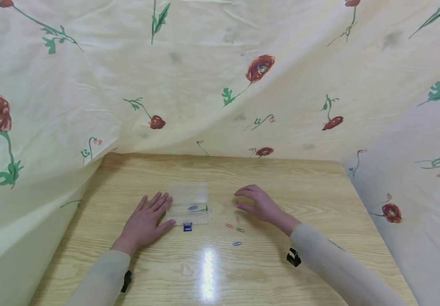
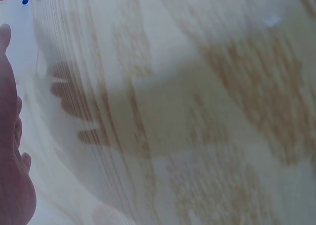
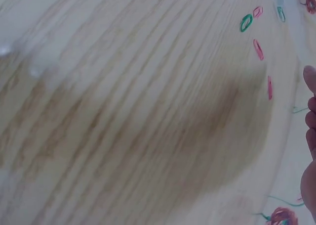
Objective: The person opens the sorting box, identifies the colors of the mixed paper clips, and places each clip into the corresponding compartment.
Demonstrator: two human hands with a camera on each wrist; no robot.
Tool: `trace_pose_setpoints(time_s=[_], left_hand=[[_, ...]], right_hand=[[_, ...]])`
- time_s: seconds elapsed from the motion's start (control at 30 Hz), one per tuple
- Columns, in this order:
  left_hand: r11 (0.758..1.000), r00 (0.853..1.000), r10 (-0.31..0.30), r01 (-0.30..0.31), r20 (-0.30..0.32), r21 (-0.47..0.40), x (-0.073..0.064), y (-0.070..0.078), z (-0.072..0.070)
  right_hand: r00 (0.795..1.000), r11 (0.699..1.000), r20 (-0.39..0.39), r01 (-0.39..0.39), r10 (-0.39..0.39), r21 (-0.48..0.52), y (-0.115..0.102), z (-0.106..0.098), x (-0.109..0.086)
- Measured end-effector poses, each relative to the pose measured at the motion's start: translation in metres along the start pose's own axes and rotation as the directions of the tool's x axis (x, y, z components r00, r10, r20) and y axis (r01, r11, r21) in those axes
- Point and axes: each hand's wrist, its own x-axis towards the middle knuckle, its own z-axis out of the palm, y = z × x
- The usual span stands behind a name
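Note:
A clear plastic box (image 1: 186, 193) lies on the table in the head view with its lid folded back. Inside are a blue paper clip (image 1: 192, 208) and something green (image 1: 205, 208); a dark blue latch (image 1: 187, 227) sits at the near edge. My left hand (image 1: 145, 223) lies with straight, spread fingers along the box's left side, fingertips at its edge. To the right of the box, my right hand (image 1: 259, 206) is held with loosely bent fingers, thumb apart, nothing visible between them. Loose paper clips lie nearer me: pink (image 1: 229, 225), green (image 1: 240, 230) and blue (image 1: 237, 244).
The wood-grain table (image 1: 158, 272) reflects a bright light spot near its front. A flowered cloth (image 1: 204, 85) hangs behind the table and along both sides. In the right wrist view, pink (image 3: 258, 49) and green (image 3: 246, 22) clips lie beyond the hand's shadow.

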Motion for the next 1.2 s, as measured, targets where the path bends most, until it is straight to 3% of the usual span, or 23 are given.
trace_pose_setpoints(time_s=[0.3, 0.6, 0.83, 1.2], left_hand=[[1.0, 1.0, -0.007, 0.007, 0.017, 0.01, 0.001, 0.003, -0.004], [1.0, 1.0, 0.01, -0.01, -0.021, -0.012, 0.001, 0.001, -0.002], [1.0, 1.0, -0.004, 0.004, 0.025, 0.008, 0.001, 0.002, -0.004], [1.0, 1.0, 0.006, -0.006, -0.003, 0.01, 0.002, 0.002, -0.003]], right_hand=[[0.997, 0.997, 0.036, -0.063, 0.061, 0.039, 0.009, 0.002, -0.007], [0.983, 0.986, 0.102, -0.161, 0.155, 0.054, 0.018, 0.009, -0.008], [0.977, 0.982, 0.128, -0.18, 0.172, 0.055, 0.019, 0.013, -0.005], [0.982, 0.989, 0.129, -0.143, 0.136, 0.042, 0.018, 0.014, 0.002]])
